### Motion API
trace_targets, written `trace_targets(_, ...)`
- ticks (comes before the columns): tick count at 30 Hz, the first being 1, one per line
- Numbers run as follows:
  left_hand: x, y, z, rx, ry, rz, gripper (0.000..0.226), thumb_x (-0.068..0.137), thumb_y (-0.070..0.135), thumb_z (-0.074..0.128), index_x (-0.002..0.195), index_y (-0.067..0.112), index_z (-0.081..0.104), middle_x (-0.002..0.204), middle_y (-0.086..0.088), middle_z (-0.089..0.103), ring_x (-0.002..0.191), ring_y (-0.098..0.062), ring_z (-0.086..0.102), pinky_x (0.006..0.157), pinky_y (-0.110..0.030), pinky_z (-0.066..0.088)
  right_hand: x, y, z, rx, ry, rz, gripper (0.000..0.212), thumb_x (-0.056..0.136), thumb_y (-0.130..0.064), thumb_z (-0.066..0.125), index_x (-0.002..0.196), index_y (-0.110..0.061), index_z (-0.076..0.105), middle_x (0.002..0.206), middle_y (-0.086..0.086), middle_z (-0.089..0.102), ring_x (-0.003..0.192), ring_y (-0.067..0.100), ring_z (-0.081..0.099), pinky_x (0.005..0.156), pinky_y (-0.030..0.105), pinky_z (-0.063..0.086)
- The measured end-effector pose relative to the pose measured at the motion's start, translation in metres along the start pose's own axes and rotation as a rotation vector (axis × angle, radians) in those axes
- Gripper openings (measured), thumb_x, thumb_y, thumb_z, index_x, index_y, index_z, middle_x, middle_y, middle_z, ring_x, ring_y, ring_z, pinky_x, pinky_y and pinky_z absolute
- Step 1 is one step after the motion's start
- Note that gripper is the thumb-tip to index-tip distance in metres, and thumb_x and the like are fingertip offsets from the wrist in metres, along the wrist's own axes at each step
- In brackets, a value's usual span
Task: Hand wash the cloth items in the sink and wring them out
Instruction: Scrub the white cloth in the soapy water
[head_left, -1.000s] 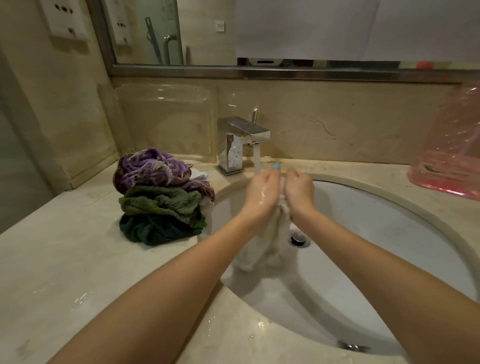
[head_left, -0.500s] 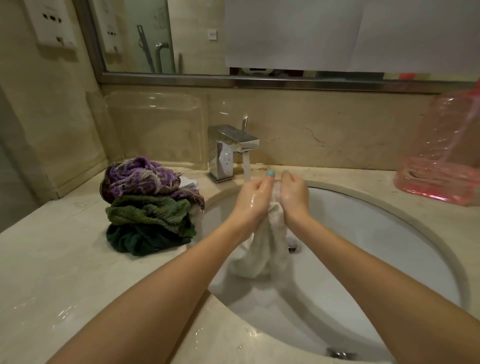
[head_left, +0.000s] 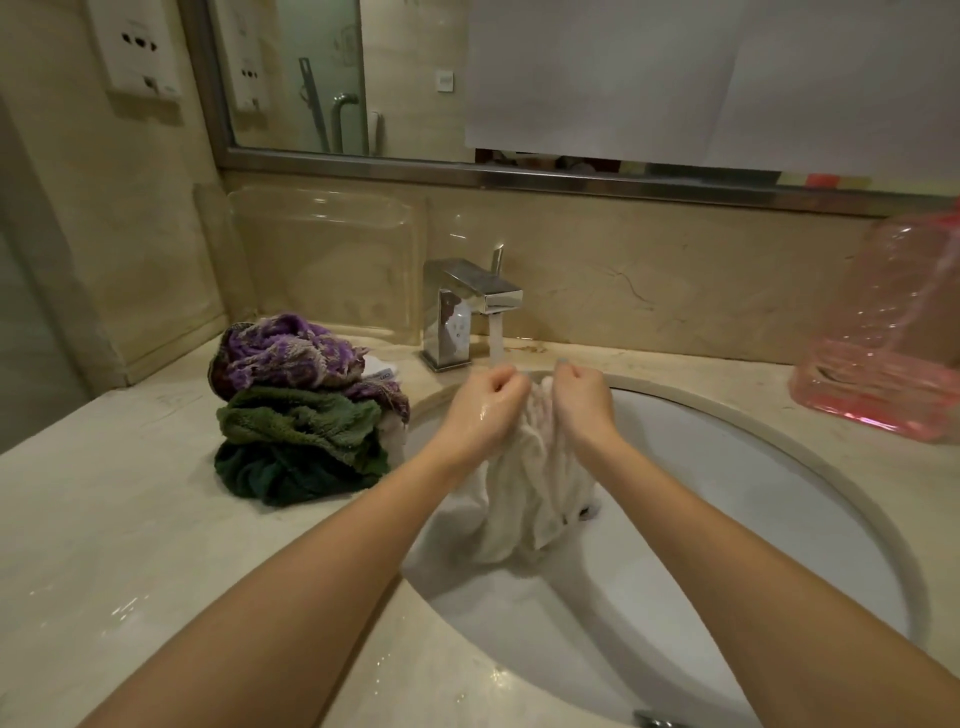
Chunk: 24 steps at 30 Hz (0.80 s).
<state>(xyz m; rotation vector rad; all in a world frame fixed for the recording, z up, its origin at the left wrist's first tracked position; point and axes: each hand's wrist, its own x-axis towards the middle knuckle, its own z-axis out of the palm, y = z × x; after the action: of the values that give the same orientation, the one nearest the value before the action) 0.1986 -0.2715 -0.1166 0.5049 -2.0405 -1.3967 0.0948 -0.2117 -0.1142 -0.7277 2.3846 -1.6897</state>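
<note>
Fingers on both hands are curled tight, clamped on the top edge of the white cloth.

Head view, the only one. My left hand and right hand are close together with the backs facing the camera, over the far side of the sink. A bunch of cloth shows in the small gap between them. The rest of the white cloth hangs down from both fists into the basin, wrinkled, its lower end touching the bowl. It covers most of the drain. The left hand looks wet and shiny.

The chrome faucet is running. The water falls to just behind the left hand's knuckles; I cannot tell whether it hits the cloth.

On the surface left of the sink there is a stack of three: purple cloth on top, green cloth in the middle, dark green cloth at the bottom. The stack sits just beside the basin rim.

A clear tray leans on the back wall behind the stack. A pink plastic container stands at the far right on the surface, well apart from the hands. The mirror is above.
</note>
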Motion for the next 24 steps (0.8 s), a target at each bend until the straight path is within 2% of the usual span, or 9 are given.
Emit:
trace_targets(2, 0.0, -0.002, -0.006, 0.056, -0.095, -0.034, 0.016, 0.098, 0.026, 0.052, 0.089, 0.013, 0.053, 0.081, 0.004, 0.053, 0.071, -0.009, 0.048, 0.064, -0.022, 0.037, 0.004, -0.001, -0.004, 0.085, -0.096, -0.001, 0.04, 0.102, -0.022, 0.038, 0.063, -0.018, 0.034, 0.061, 0.0, 0.032, 0.06, 0.016, 0.031, 0.055, 0.032, 0.023)
trace_targets(5, 0.001, -0.006, -0.011, 0.111, -0.22, -0.115, 0.05, 0.093, 0.053, 0.053, 0.123, 0.013, 0.052, 0.113, 0.001, 0.058, 0.097, -0.009, 0.056, 0.074, -0.017, 0.044, 0.006, -0.004, -0.009, 0.192, -0.258, 0.013, 0.03, 0.1, -0.028, 0.049, 0.076, -0.011, 0.054, 0.07, 0.007, 0.05, 0.066, 0.018, 0.05, 0.062, 0.03, 0.039)
trace_targets(8, -0.001, -0.005, -0.01, 0.048, -0.297, -0.164, 0.041, 0.093, 0.049, 0.058, 0.117, 0.016, 0.06, 0.11, -0.004, 0.068, 0.095, -0.014, 0.067, 0.083, -0.027, 0.057, 0.01, -0.001, -0.013, 0.292, -0.452, 0.06, 0.022, 0.095, -0.021, 0.058, 0.098, -0.001, 0.067, 0.093, 0.014, 0.066, 0.091, 0.026, 0.064, 0.072, 0.031, 0.05)
trace_targets(10, 0.001, -0.006, -0.011, -0.014, -0.238, -0.158, 0.028, 0.095, 0.046, 0.056, 0.111, 0.024, 0.063, 0.11, -0.004, 0.068, 0.101, -0.019, 0.067, 0.091, -0.035, 0.055, 0.015, 0.003, -0.019, 0.37, -0.621, 0.05, 0.028, 0.094, -0.016, 0.058, 0.112, 0.005, 0.065, 0.108, 0.018, 0.066, 0.101, 0.028, 0.063, 0.082, 0.033, 0.051)
trace_targets(12, 0.003, -0.007, -0.013, -0.084, -0.125, -0.135, 0.031, 0.096, 0.047, 0.053, 0.112, 0.022, 0.064, 0.11, -0.004, 0.068, 0.102, -0.02, 0.066, 0.092, -0.037, 0.054, 0.018, 0.006, -0.027, 0.415, -0.765, 0.027, 0.034, 0.094, -0.016, 0.057, 0.122, 0.002, 0.062, 0.12, 0.015, 0.066, 0.11, 0.025, 0.062, 0.094, 0.033, 0.05)
trace_targets(15, 0.005, -0.007, -0.014, -0.167, 0.032, -0.054, 0.04, 0.1, 0.042, 0.049, 0.112, 0.005, 0.062, 0.105, -0.011, 0.069, 0.095, -0.024, 0.068, 0.082, -0.034, 0.058, 0.018, 0.017, -0.032, 0.248, -0.876, 0.014, 0.032, 0.091, -0.017, 0.062, 0.12, -0.004, 0.063, 0.117, 0.01, 0.068, 0.109, 0.024, 0.064, 0.084, 0.026, 0.054)
trace_targets(17, 0.008, -0.007, -0.016, -0.202, 0.129, -0.051, 0.04, 0.101, 0.041, 0.046, 0.111, 0.004, 0.059, 0.101, -0.009, 0.067, 0.093, -0.02, 0.067, 0.076, -0.029, 0.057, 0.017, 0.028, -0.03, 0.017, -0.883, 0.028, 0.031, 0.083, -0.026, 0.07, 0.11, -0.01, 0.064, 0.111, 0.007, 0.068, 0.106, 0.023, 0.063, 0.084, 0.027, 0.053)
trace_targets(19, 0.011, -0.008, -0.016, -0.202, 0.2, -0.075, 0.037, 0.102, 0.042, 0.044, 0.112, 0.01, 0.059, 0.102, -0.004, 0.066, 0.097, -0.016, 0.064, 0.079, -0.026, 0.053, 0.018, 0.036, -0.03, -0.038, -0.846, 0.069, 0.025, 0.088, -0.028, 0.069, 0.106, -0.013, 0.062, 0.11, 0.005, 0.066, 0.108, 0.024, 0.061, 0.096, 0.035, 0.049)
trace_targets(24, 0.017, -0.016, -0.016, -0.166, 0.332, -0.128, 0.023, 0.106, 0.032, 0.037, 0.097, 0.021, 0.056, 0.089, 0.002, 0.058, 0.085, -0.014, 0.055, 0.073, -0.025, 0.045, 0.021, 0.035, -0.034, 0.265, -0.643, 0.05, 0.025, 0.1, -0.029, 0.051, 0.111, -0.009, 0.063, 0.1, 0.006, 0.067, 0.092, 0.021, 0.063, 0.08, 0.031, 0.05)
